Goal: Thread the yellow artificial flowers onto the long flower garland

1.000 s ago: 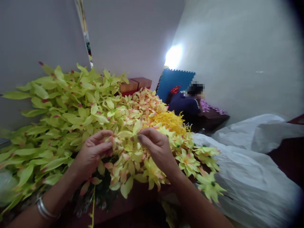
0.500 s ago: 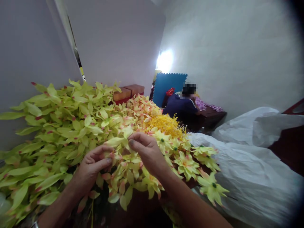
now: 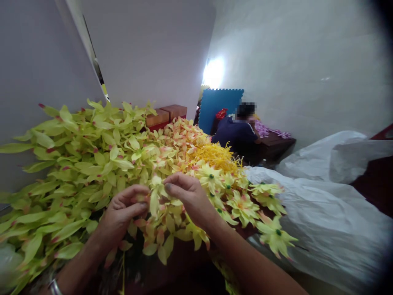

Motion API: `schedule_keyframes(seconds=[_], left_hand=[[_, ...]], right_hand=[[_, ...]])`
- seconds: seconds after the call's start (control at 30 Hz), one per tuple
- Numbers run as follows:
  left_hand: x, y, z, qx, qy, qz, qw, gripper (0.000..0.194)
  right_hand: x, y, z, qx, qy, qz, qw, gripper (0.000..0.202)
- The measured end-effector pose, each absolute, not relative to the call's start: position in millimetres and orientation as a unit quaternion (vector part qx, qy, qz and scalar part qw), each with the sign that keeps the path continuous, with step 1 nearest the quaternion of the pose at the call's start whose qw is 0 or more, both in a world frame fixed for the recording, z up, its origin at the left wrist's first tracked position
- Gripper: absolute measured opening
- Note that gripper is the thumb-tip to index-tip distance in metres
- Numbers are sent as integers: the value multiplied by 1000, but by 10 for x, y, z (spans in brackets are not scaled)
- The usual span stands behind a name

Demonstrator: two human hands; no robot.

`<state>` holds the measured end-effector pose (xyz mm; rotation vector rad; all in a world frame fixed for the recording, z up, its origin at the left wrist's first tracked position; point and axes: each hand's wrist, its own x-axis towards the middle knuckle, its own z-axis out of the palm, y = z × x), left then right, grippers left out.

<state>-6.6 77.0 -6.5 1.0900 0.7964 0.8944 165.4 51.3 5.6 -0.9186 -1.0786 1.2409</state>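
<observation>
Between my two hands hangs a yellow-green petal piece (image 3: pixel 156 200). My right hand (image 3: pixel 187 196) pinches its upper right side between thumb and forefinger. My left hand (image 3: pixel 127 209) is closed at its left edge, thumb and fingers pressed together; what they hold is too small to make out. Behind and left lies a big heap of yellow-green petals with pink tips (image 3: pixel 92 164). Pink-orange petals (image 3: pixel 184 135) and yellow stamen strands (image 3: pixel 215 155) lie farther back. Assembled flowers with green centres (image 3: pixel 278 233) sit to the right of my right hand.
White plastic sheeting (image 3: pixel 325 217) spreads on the right. Brown and red boxes (image 3: pixel 173 111) stand behind the heap. Farther back, a person in a dark blue shirt (image 3: pixel 233 133) leans at a low table (image 3: pixel 278 145) with purple petals, beside a blue foam mat (image 3: pixel 215 106).
The petal piece between my hands has turned from pointing sideways to hanging downward. My right hand has shifted slightly, and the view has tilted a little.
</observation>
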Motion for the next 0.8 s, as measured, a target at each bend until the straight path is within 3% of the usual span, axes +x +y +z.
schedule_keyframes(seconds=[0.57, 0.8], left_hand=[[-90, 750, -168, 567, 366, 430, 600, 23], [-69, 719, -143, 636, 357, 446, 519, 18]], right_hand=[[1581, 419, -26, -454, -581, 386, 554, 9], [1576, 392, -67, -426, -584, 408, 558, 7]])
